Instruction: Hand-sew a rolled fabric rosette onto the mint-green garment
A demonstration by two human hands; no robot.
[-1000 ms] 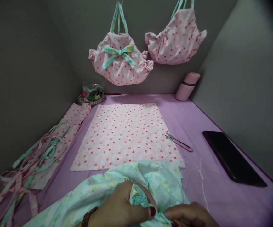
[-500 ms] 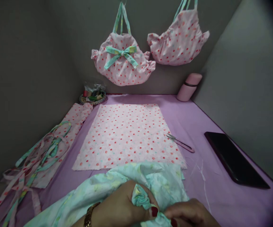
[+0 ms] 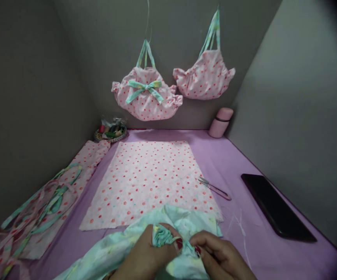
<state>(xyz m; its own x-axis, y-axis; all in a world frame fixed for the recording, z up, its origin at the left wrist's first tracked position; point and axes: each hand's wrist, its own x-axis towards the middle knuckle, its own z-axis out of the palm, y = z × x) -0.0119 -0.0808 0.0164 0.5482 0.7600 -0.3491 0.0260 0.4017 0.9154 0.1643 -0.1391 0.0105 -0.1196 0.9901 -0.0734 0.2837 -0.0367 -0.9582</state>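
At the near edge of the purple worktop (image 3: 238, 163), the left hand (image 3: 145, 258) has its grip closed on gathered mint fabric (image 3: 162, 235), the right hand (image 3: 220, 258) pinching it just beside, near the spotted pink cloth (image 3: 151, 179).

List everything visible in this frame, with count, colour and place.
mint fabric: 1, pale green, near edge, gathered in both hands
dotted fabric square: 1, pink, flat at centre
bags: 2, pink dotted, hanging on back wall
thread snips: 1, pink, right of square
phone: 1, black, right side
bottle: 1, pink, back right corner
straps: pile, pink and green, left
thread basket: 1, back left
left hand: pinching gathered fabric
right hand: pinching fabric
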